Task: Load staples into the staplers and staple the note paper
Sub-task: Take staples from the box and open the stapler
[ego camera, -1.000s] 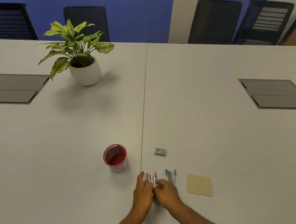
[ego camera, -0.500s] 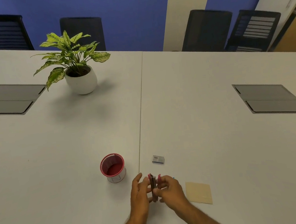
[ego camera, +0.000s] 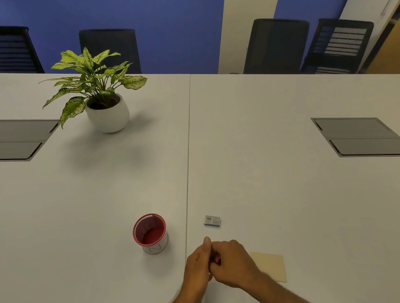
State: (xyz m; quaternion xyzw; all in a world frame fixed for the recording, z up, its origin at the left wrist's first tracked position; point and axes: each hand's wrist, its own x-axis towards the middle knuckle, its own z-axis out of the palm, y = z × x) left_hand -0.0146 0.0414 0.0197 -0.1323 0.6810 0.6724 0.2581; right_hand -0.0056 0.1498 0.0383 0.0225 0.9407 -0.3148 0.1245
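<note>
Low in the frame, just right of the tabletop (ego camera: 252,126) seam, the left hand (ego camera: 197,265) and right hand (ego camera: 231,262) are pressed together around the pink stapler (ego camera: 217,259). Only a small pink bit of it shows between them. Half a second ago the stapler stood upright and plain to see between the fingertips; now both hands have closed over it. The left thumb points up the frame and the right fingers curl over the top. Each grip is clenched on the stapler, though how the fingers lie beneath is hidden.

A second ago a blue stapler lay to the right of the pink one; it cannot be seen now, and may be behind the right hand.

The note paper (ego camera: 271,265) lies flat at the lower right, partly covered by the right wrist. The staple box (ego camera: 212,221) sits just above the hands, and the red cup (ego camera: 150,233) stands left of the seam; neither has shifted on the tabletop. The plant (ego camera: 101,92) stands in the upper left.
</note>
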